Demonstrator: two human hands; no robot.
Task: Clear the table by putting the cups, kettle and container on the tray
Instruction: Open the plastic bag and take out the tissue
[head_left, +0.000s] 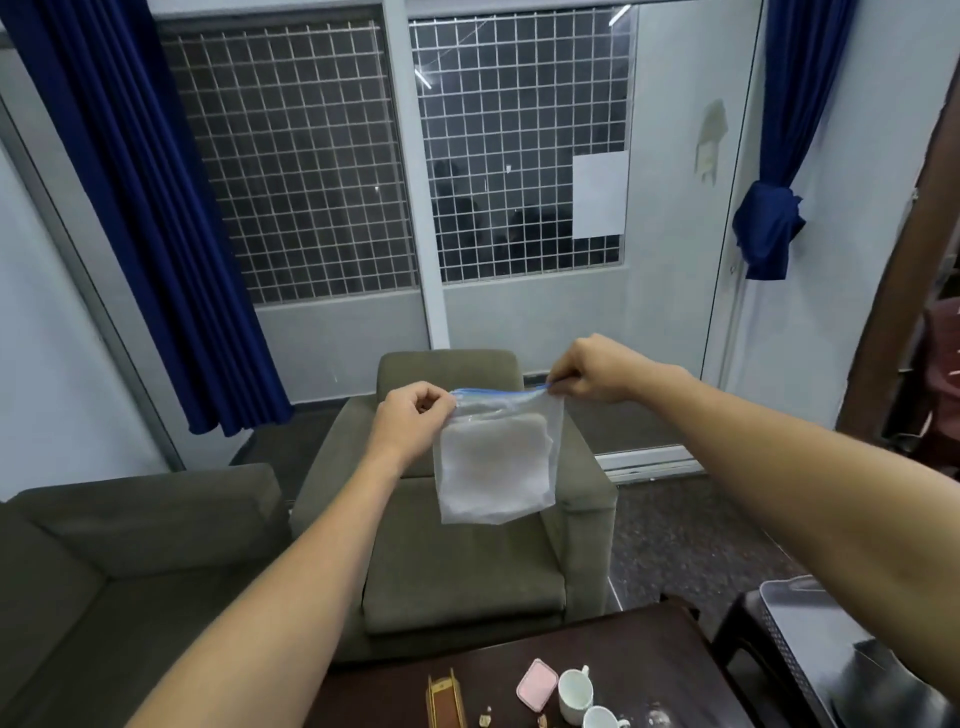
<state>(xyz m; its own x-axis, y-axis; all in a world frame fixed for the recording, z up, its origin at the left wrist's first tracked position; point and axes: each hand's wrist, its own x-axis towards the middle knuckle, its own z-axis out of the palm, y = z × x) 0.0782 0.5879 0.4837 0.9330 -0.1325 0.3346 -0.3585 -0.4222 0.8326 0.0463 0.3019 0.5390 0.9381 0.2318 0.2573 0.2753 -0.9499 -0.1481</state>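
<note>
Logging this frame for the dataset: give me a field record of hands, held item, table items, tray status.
left hand: pinches left top corner of bag
right hand: pinches right top corner of bag
held item: clear plastic zip bag with blue seal strip, pale contents, held up in the air
dark wooden table: two white ceramic cups, pink rectangular lidded container, brown wooden holder
silver metal tray: on dark stool at right, no cups on it
kettle: not visible

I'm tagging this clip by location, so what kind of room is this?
Probably a lounge or sitting area, perhaps in an office. An olive armchair and matching sofa face a low dark table with white cups; blue curtains frame the grilled windows.
</note>
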